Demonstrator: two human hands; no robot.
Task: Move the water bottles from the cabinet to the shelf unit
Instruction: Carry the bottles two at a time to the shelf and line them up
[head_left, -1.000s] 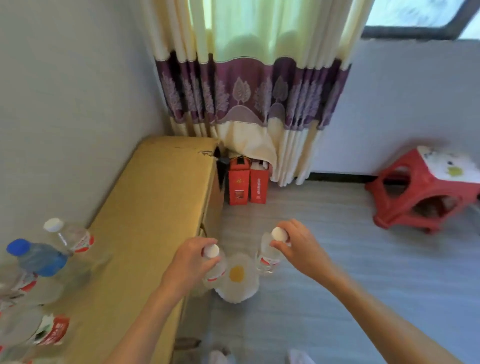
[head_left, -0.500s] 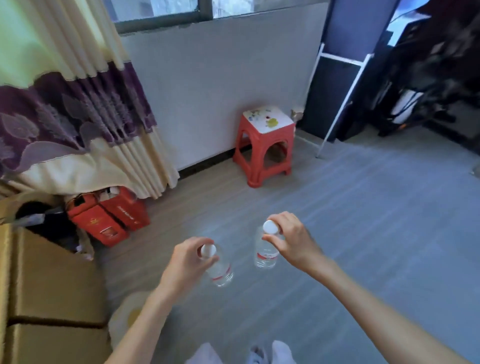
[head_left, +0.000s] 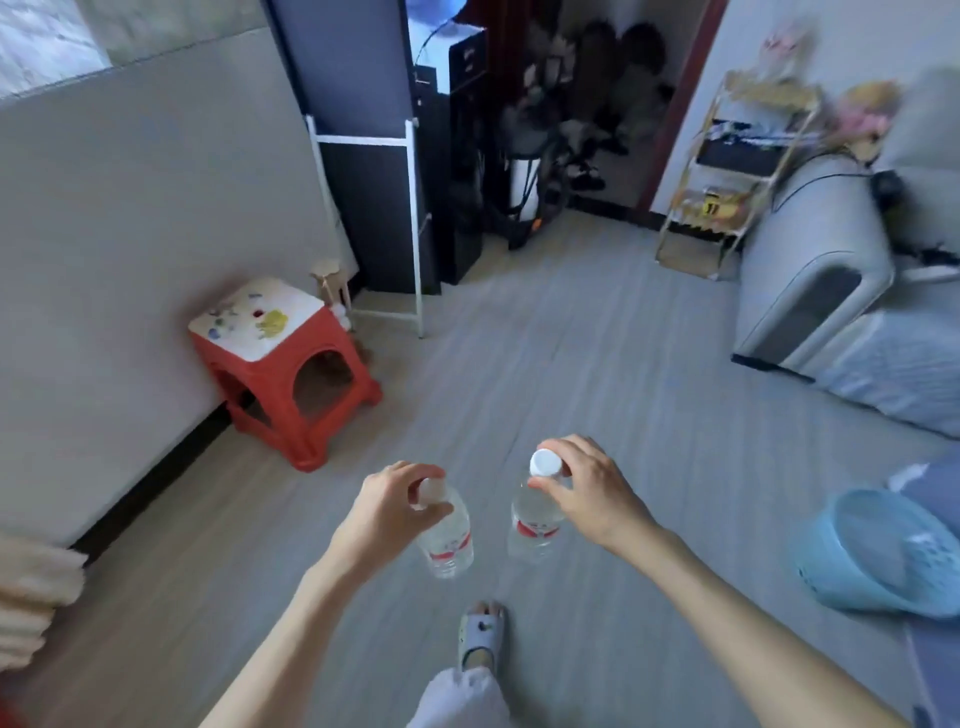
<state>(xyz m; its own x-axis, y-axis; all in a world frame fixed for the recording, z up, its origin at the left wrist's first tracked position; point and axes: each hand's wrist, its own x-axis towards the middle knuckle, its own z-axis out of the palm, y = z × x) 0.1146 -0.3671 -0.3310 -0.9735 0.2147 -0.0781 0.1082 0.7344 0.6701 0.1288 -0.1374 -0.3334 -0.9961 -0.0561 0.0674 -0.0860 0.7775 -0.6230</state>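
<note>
You are carrying 2 water bottles over the grey floor (head_left: 597, 364), 1 in each hand. Your left hand (head_left: 387, 512) has its fingers and thumb curled round the neck of the left bottle (head_left: 449, 540), covering most of its white cap; the bottle hangs below the hand, tilted slightly, its red-and-white label showing. Your right hand (head_left: 584, 493) pinches the right bottle (head_left: 535, 519) just under its white cap (head_left: 544, 462) with thumb and fingertips, and that bottle hangs nearly upright. The 2 bottles are near each other but apart, both clear of the floor.

Below them, your foot in a grey slipper (head_left: 483, 636) stands on the floor. A red stool (head_left: 291, 374) with a white, paint-spotted top sits against the wall at the left. The shelf unit (head_left: 727, 176), a light metal frame with several tiers holding blurred items, stands well ahead at the far right, just beside a grey sofa (head_left: 821, 260). A light blue basket (head_left: 883, 556) lies at the right edge, near your right forearm.
</note>
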